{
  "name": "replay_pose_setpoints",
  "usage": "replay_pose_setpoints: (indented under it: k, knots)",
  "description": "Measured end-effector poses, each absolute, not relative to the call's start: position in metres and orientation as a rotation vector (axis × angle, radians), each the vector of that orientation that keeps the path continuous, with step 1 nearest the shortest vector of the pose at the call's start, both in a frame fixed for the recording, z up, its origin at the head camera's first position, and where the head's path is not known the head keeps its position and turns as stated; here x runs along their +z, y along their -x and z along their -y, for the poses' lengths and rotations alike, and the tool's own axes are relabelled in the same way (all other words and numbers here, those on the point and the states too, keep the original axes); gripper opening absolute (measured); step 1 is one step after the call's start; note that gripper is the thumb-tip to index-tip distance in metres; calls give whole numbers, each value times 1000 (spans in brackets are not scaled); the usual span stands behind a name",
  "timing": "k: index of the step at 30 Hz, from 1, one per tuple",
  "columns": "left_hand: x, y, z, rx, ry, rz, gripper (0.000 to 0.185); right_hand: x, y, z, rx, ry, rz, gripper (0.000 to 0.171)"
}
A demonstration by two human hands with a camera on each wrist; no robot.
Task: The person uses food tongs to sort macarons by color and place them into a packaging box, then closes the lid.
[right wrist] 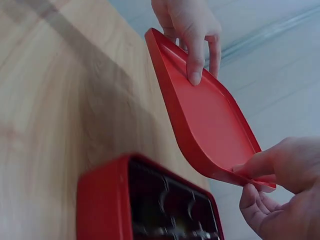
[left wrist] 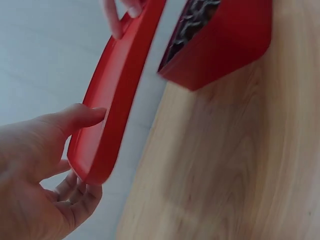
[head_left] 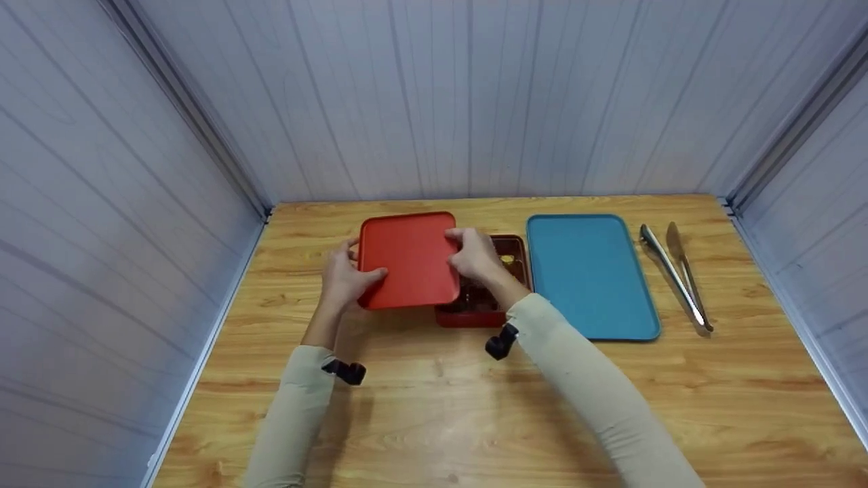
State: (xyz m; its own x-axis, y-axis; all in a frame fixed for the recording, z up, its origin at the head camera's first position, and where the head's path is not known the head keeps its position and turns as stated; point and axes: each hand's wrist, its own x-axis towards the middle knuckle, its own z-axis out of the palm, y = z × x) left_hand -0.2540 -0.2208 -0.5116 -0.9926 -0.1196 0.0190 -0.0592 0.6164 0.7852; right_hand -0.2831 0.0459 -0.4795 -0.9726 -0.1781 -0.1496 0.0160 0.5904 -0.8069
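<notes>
Both hands hold a flat red lid (head_left: 409,259) above the table, tilted and shifted left of a dark red box (head_left: 483,313). My left hand (head_left: 344,276) grips the lid's left edge, thumb on top (left wrist: 80,116) and fingers underneath. My right hand (head_left: 476,256) pinches the lid's right edge (right wrist: 252,167), thumb above and fingers below. The box (right wrist: 107,200) stands uncovered on the wood, with dark compartments and small food pieces inside; the right forearm hides part of it in the head view.
A blue tray (head_left: 587,274) lies right of the box. Metal tongs (head_left: 677,274) lie further right near the table's edge. Grey walls enclose the wooden table (head_left: 434,407) on three sides.
</notes>
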Motion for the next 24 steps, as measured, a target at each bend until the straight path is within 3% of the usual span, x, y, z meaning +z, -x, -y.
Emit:
replay_pose_setpoints:
  k: [24]
  knots:
    - [-496, 273, 114, -1248, 21, 2824, 89, -473, 289, -155, -1235, 66, -2598, 59]
